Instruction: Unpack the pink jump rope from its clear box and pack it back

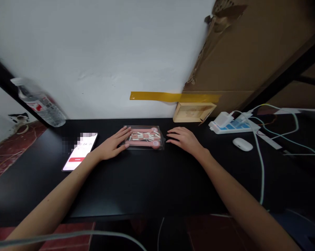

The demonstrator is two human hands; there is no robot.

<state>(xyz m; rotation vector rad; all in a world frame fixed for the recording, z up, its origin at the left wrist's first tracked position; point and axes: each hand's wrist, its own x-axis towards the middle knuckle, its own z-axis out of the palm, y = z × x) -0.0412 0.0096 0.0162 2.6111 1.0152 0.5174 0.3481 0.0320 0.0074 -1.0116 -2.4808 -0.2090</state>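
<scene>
A clear plastic package lies flat on the black table. Inside it show two pink handles and pink and white bead-like pieces, which look like a beaded jump rope. My left hand rests at the package's left end, fingers spread, with the fingertips on its edge. To the right of the package, my right hand is palm down with fingers extended. A small gap separates its fingertips from the package's right edge. Neither hand is closed around anything.
Left of my left forearm lies a lit phone; a plastic bottle stands behind it. A shallow wooden box leans at the back. To the right are a power strip, an earbud case and loose cables.
</scene>
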